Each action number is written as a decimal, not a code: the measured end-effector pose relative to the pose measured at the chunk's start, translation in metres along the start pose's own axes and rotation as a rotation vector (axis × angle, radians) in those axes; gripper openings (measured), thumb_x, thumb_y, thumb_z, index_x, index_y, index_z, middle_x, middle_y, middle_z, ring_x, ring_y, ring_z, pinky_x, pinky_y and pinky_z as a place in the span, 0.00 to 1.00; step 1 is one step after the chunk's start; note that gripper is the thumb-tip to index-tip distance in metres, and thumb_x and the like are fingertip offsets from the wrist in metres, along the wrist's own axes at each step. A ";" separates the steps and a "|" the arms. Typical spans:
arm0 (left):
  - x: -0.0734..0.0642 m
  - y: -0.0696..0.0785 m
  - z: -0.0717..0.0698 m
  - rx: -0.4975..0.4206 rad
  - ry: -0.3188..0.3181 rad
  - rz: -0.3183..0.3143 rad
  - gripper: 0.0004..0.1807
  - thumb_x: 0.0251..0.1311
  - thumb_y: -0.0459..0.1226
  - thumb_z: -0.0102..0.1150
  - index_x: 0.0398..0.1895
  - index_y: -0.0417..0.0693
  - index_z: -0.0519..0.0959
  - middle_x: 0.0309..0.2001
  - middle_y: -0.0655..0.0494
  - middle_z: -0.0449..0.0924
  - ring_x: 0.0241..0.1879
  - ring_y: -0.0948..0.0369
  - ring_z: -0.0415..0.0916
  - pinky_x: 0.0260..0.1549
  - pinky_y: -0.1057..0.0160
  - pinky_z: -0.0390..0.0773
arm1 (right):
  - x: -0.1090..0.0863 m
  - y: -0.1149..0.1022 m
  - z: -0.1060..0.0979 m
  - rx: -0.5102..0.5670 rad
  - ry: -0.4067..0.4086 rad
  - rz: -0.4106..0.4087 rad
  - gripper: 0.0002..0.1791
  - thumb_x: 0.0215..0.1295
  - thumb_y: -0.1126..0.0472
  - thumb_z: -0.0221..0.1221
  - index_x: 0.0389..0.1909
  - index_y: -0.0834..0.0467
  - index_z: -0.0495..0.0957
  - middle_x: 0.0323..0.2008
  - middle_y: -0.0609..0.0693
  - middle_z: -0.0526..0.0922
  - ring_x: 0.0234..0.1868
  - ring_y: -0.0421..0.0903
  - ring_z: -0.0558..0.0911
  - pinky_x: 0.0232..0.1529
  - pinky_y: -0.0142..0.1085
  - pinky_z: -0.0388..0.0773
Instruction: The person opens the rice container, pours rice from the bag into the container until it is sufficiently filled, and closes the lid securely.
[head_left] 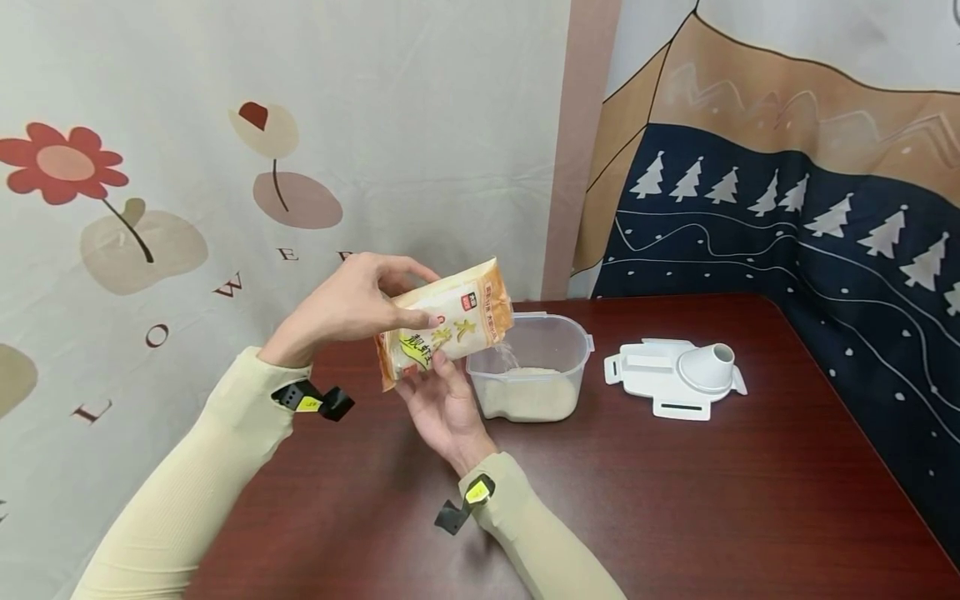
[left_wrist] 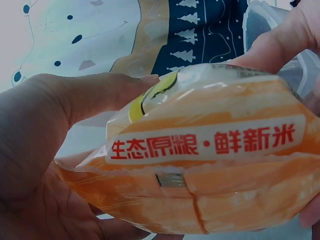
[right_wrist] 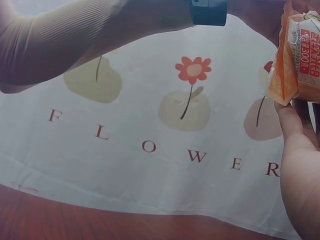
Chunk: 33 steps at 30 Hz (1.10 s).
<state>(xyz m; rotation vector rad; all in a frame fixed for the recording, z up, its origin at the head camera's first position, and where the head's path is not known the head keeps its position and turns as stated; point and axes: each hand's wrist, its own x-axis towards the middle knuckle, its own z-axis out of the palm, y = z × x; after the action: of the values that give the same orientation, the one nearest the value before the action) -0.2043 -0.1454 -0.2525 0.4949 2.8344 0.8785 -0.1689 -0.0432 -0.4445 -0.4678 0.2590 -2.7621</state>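
A cream and orange rice bag is tilted with its right end over a clear plastic container. Grains fall from that end onto white rice in the lower part of the container. From the upper left, my left hand grips the bag, thumb across its printed front. Below, my right hand holds its underside, the thumb up against the front. The left wrist view shows the bag's orange sealed end between both hands. In the right wrist view the bag rests above my right fingers.
To the right of the container, a white lid with a round spout lies on the dark red table. Behind the table hang a pale flower-printed cloth and a navy cloth with white trees.
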 end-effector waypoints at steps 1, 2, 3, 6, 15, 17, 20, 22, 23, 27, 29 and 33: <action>0.000 0.000 0.000 0.000 0.002 0.002 0.20 0.52 0.46 0.78 0.49 0.66 0.85 0.36 0.61 0.91 0.36 0.60 0.85 0.38 0.59 0.80 | 0.000 0.000 0.000 0.001 0.000 -0.001 0.29 0.64 0.50 0.70 0.64 0.40 0.70 0.60 0.42 0.79 0.57 0.40 0.77 0.62 0.37 0.76; 0.000 0.000 0.000 -0.002 0.003 0.002 0.20 0.52 0.47 0.78 0.49 0.66 0.85 0.36 0.61 0.91 0.36 0.60 0.85 0.38 0.59 0.80 | 0.000 0.000 0.000 0.001 -0.001 -0.003 0.29 0.64 0.50 0.70 0.64 0.40 0.70 0.60 0.42 0.78 0.58 0.40 0.77 0.62 0.37 0.76; 0.000 0.001 0.000 -0.004 0.005 0.002 0.20 0.51 0.47 0.78 0.49 0.66 0.85 0.36 0.60 0.91 0.35 0.60 0.85 0.38 0.59 0.80 | 0.000 0.000 0.000 0.002 0.000 -0.003 0.29 0.64 0.50 0.70 0.64 0.40 0.70 0.60 0.42 0.78 0.58 0.41 0.77 0.62 0.37 0.76; 0.000 0.001 -0.001 -0.016 0.012 -0.003 0.20 0.51 0.47 0.79 0.49 0.67 0.86 0.36 0.60 0.91 0.36 0.60 0.85 0.38 0.59 0.80 | 0.001 -0.001 0.001 0.003 0.003 -0.009 0.29 0.64 0.50 0.70 0.64 0.39 0.70 0.60 0.42 0.78 0.59 0.41 0.76 0.63 0.37 0.76; -0.002 0.004 0.000 -0.024 0.039 0.007 0.19 0.50 0.46 0.80 0.47 0.67 0.86 0.35 0.60 0.91 0.36 0.60 0.85 0.37 0.59 0.80 | 0.001 -0.002 0.003 0.008 0.012 -0.017 0.30 0.64 0.51 0.71 0.64 0.38 0.69 0.61 0.43 0.77 0.58 0.41 0.76 0.62 0.37 0.77; -0.002 0.004 0.000 -0.020 0.044 0.010 0.19 0.50 0.46 0.80 0.47 0.67 0.86 0.36 0.60 0.91 0.37 0.60 0.85 0.38 0.58 0.79 | 0.001 -0.002 0.003 0.008 0.012 -0.014 0.30 0.64 0.50 0.71 0.64 0.39 0.69 0.61 0.43 0.77 0.58 0.41 0.76 0.62 0.37 0.77; -0.002 0.004 0.000 -0.018 0.048 0.015 0.19 0.49 0.46 0.80 0.47 0.67 0.86 0.36 0.60 0.91 0.38 0.60 0.85 0.38 0.58 0.79 | 0.001 -0.003 0.003 0.009 0.011 -0.011 0.30 0.64 0.50 0.70 0.64 0.40 0.69 0.61 0.43 0.77 0.58 0.41 0.76 0.62 0.37 0.77; -0.002 0.004 0.000 -0.016 0.051 0.014 0.20 0.49 0.46 0.80 0.47 0.67 0.86 0.36 0.61 0.91 0.38 0.60 0.85 0.38 0.58 0.79 | 0.000 -0.003 0.003 0.011 0.013 -0.008 0.31 0.64 0.50 0.71 0.65 0.40 0.69 0.61 0.42 0.77 0.59 0.41 0.77 0.63 0.37 0.77; -0.002 0.004 0.001 -0.016 0.052 0.014 0.20 0.49 0.46 0.80 0.47 0.67 0.86 0.36 0.61 0.91 0.38 0.60 0.85 0.38 0.58 0.79 | 0.000 -0.003 0.004 0.012 0.014 -0.009 0.31 0.64 0.50 0.70 0.65 0.40 0.69 0.61 0.43 0.77 0.59 0.41 0.77 0.63 0.37 0.77; -0.002 0.005 0.001 -0.016 0.057 0.011 0.20 0.49 0.47 0.80 0.47 0.67 0.86 0.35 0.61 0.91 0.37 0.60 0.85 0.38 0.59 0.79 | -0.001 -0.004 0.005 0.017 0.014 -0.006 0.32 0.65 0.50 0.70 0.67 0.40 0.68 0.62 0.43 0.76 0.61 0.42 0.76 0.64 0.37 0.77; -0.003 0.006 0.001 -0.015 0.060 0.011 0.20 0.49 0.47 0.80 0.47 0.67 0.86 0.35 0.61 0.91 0.37 0.61 0.85 0.37 0.58 0.79 | -0.001 -0.004 0.005 0.019 0.013 -0.009 0.31 0.66 0.50 0.69 0.67 0.40 0.68 0.63 0.44 0.76 0.62 0.42 0.76 0.64 0.38 0.77; -0.003 0.007 0.001 -0.014 0.066 0.013 0.19 0.49 0.48 0.80 0.46 0.67 0.86 0.35 0.61 0.90 0.37 0.61 0.85 0.37 0.58 0.79 | -0.001 -0.004 0.005 0.018 0.009 -0.015 0.31 0.67 0.51 0.68 0.67 0.40 0.68 0.63 0.44 0.75 0.62 0.42 0.75 0.64 0.38 0.77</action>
<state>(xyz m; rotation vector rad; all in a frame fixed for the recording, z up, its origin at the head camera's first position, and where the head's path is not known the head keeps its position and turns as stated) -0.1995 -0.1405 -0.2495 0.4921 2.8848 0.9335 -0.1669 -0.0396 -0.4389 -0.4541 0.2335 -2.7791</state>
